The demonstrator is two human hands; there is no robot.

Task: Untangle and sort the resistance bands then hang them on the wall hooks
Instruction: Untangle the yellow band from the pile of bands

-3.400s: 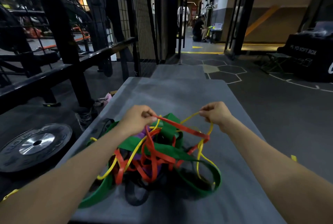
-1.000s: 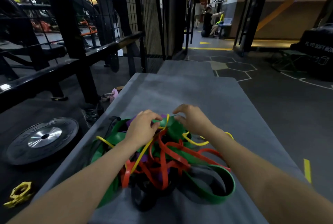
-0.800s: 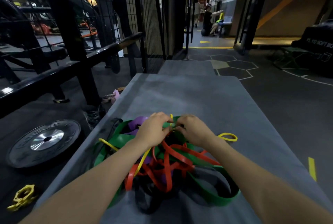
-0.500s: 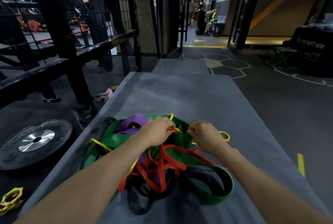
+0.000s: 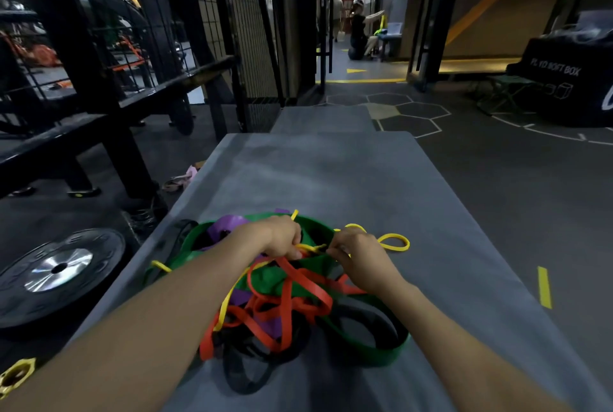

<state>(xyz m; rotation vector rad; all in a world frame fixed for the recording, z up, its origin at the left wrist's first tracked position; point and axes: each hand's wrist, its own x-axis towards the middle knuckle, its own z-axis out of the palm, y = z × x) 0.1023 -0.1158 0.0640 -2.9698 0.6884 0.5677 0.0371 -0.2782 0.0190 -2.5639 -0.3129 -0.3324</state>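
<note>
bands: whole tangled pile sitting on the near end of the grey mat, all colours knotted up together
left hand: fist closed around a thin yellow band, pinching it right over the middle of the heap
right hand: fingers pinched on that same yellow strand, just beside the left, so there's only a short bit between them
yellow: one loop pokes out flat on the mat past the right hand
red: crisscrossed mess under both wrists
green: wide one, big loop at the near right edge
purple: peeking out behind the left hand
black: mostly buried at the near side
floor: weight plate off to the left of the mat
</note>
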